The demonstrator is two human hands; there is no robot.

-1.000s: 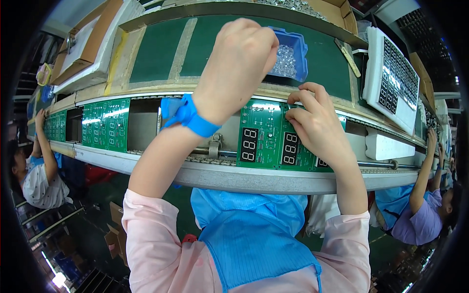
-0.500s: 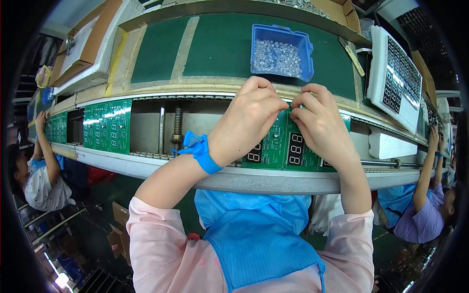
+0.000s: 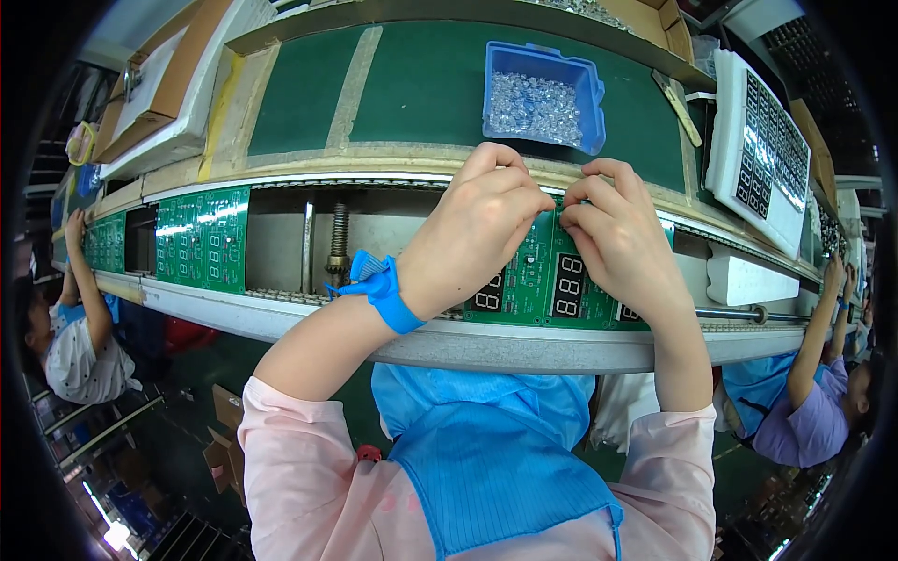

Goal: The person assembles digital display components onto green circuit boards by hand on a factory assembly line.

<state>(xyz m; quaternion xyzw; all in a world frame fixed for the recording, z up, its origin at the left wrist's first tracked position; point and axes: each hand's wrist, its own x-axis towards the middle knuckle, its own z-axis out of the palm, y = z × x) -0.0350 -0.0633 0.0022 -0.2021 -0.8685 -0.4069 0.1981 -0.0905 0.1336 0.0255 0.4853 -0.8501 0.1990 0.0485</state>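
Both my hands are over a green circuit board (image 3: 526, 280) with black digit displays (image 3: 569, 285), which sits on the conveyor rails in front of me. My left hand (image 3: 482, 229), with a blue strap (image 3: 383, 292) at the wrist, pinches at the board's far edge; what its fingertips hold is too small to make out. Close beside it, my right hand (image 3: 622, 238) has its fingers pressed together at the same edge, and whatever they hold is hidden. Behind the hands a blue bin (image 3: 591, 93) holds many small clear parts (image 3: 533, 105).
Another group of green boards (image 3: 201, 241) lies on the rails to the left. A white foam tray (image 3: 781, 210) of digit displays leans at the right, near a tweezer-like tool (image 3: 677, 107). A cardboard box (image 3: 154, 89) stands far left. Co-workers sit at both sides.
My hands stay at the board's far edge with only slight finger movement. The boards and bin appear shifted very slightly in the view.
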